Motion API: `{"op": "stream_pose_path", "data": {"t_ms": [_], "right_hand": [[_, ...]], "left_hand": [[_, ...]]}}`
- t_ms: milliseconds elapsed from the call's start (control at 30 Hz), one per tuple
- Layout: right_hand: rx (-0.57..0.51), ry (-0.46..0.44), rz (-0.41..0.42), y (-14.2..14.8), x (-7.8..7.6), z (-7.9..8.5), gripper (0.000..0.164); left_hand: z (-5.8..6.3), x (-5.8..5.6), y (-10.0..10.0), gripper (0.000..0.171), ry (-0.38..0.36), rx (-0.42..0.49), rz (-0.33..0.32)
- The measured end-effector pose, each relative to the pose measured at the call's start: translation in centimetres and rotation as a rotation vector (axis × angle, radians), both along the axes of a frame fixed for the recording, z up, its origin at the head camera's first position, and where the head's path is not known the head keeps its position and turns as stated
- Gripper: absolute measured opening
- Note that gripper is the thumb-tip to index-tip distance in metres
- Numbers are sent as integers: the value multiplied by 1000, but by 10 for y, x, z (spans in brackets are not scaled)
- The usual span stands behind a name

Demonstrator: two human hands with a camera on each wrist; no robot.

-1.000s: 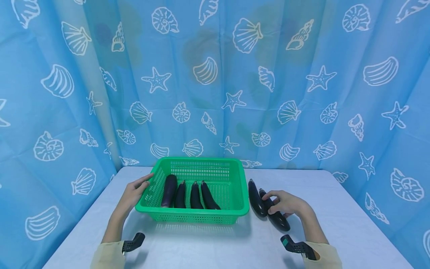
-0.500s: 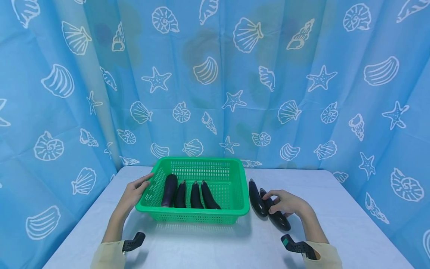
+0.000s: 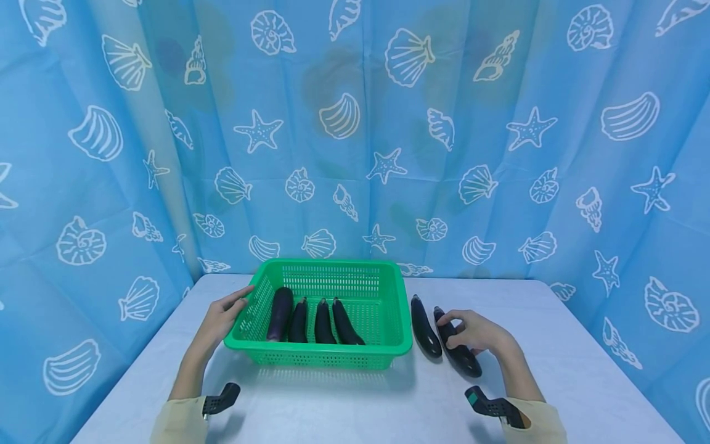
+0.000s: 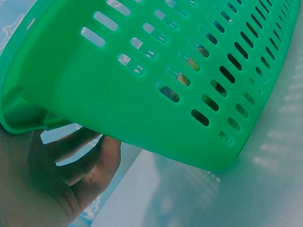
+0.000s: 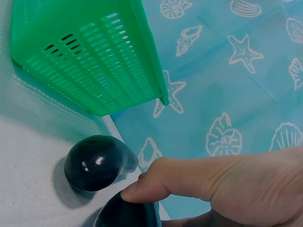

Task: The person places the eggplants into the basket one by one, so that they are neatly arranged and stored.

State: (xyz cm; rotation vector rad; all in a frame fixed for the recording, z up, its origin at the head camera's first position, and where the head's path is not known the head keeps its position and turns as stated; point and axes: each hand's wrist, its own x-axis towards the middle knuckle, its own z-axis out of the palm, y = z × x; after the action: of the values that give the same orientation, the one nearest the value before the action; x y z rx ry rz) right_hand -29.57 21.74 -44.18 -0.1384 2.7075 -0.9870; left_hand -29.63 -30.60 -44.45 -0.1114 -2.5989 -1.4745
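A green plastic basket [image 3: 318, 356] stands on the table, and several dark purple eggplants lie inside, one of them a thicker eggplant [image 3: 280, 313] at the left. My left hand [image 3: 216, 320] holds the basket's left rim; in the left wrist view some fingers [image 4: 97, 177] sit below the rim against the outer wall. Right of the basket, my right hand [image 3: 474, 333] grips an eggplant [image 3: 465, 362] from above, thumb on one side. Another eggplant [image 3: 424, 330] lies between it and the basket, with a narrow gap to the gripped one. In the right wrist view the gripped eggplant [image 5: 128, 215] is partly cut off.
A white cloth covers the table [image 3: 333, 407]. Behind and at both sides hangs a blue curtain [image 3: 355, 154] printed with shells and starfish. Black camera mounts [image 3: 220, 399] are strapped on both wrists.
My right hand has shifted slightly right and away with its eggplant, opening a gap to the neighbouring eggplant. The left hand and the basket have stayed put.
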Motion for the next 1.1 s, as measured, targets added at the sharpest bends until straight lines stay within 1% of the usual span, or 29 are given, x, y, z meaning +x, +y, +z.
{"op": "stream_pose_path", "data": {"t_ms": [267,333,367,867,1100], "right_hand": [[-1,21,-10,1,1,2,50],[1,27,-24,1,0,1,49],[3,33,-16,2,0,2,49],[-27,71,-30,1,3,11,48],[-55,101,5,-1,7,20,47]], "left_hand": [[0,0,0,48,-2,3,2],[0,1,0,48,-5,4,2],[0,1,0,48,-5,3,2],[0,0,0,48,-1,-2,1],[0,-1,0,48,-8,5,3]]}}
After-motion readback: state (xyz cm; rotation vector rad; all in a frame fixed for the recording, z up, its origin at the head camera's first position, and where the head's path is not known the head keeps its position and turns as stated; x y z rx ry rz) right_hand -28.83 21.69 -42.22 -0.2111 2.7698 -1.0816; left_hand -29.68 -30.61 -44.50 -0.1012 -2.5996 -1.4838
